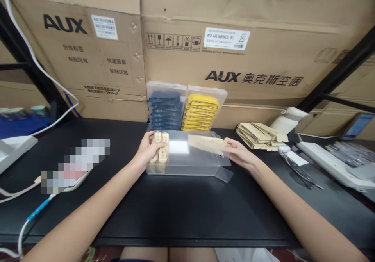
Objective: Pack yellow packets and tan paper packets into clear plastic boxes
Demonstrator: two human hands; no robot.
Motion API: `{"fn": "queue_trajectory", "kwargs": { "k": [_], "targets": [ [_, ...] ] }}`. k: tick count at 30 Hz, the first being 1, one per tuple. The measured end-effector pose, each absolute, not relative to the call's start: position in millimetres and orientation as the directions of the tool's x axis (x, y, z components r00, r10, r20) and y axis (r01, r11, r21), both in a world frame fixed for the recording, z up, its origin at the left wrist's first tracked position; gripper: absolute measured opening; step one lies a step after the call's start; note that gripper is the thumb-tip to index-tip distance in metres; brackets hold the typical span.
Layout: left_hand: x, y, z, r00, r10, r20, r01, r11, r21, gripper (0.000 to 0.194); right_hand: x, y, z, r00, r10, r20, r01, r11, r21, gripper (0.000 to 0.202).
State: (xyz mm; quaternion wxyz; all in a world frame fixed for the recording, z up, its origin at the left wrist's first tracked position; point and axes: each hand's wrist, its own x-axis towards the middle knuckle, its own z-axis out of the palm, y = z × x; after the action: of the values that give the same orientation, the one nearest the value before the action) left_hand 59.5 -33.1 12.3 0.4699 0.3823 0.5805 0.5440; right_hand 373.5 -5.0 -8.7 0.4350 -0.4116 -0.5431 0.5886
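A clear plastic box lies on its side in front of me, its flaps open at the right end. My left hand grips its left end, thumb on top over the beige packets standing inside. Between the fingers of my right hand is the end of another beige packet, which reaches leftward into the box from its open end. Right behind the box stand two upright clear boxes, one filled with blue packets, the other with yellow packets.
A pile of beige packets lies to the right, by a white device and a cable. Further right is a white power strip. A blurred-out object with cords lies left. Large cardboard cartons wall off the back.
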Motion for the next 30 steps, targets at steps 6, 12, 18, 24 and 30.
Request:
{"fn": "queue_trajectory", "kwargs": {
  "k": [6,12,18,24,30],
  "targets": [
    [62.3,-35.4,10.3,-0.239,0.963,-0.126,-0.065,0.113,0.991,0.059,353.7,-14.3,-7.8,-0.376,0.927,-0.008,0.025,0.002,-1.0,0.029],
    [70.8,-39.7,6.7,-0.223,0.968,-0.112,-0.05,0.104,0.993,0.061,336.6,-19.4,-11.6,-0.508,0.861,-0.02,0.06,0.012,-0.998,0.027],
    [74.3,-41.6,6.5,-0.207,0.973,-0.105,-0.043,0.098,0.994,0.059,329.2,-27.3,-7.1,-0.592,0.806,-0.012,0.082,0.046,-0.996,0.028],
    [82.1,-46.3,4.6,-0.171,0.981,-0.092,-0.027,0.089,0.996,0.059,314.9,-36.2,-5.4,-0.726,0.684,-0.076,0.102,-0.002,-0.995,0.031],
    [87.8,-50.1,-0.5,-0.129,0.99,-0.059,-0.063,0.051,0.997,0.055,304.8,-44.1,-1.6,-0.812,0.581,-0.066,0.055,-0.036,-0.998,0.06]
  ]
}}
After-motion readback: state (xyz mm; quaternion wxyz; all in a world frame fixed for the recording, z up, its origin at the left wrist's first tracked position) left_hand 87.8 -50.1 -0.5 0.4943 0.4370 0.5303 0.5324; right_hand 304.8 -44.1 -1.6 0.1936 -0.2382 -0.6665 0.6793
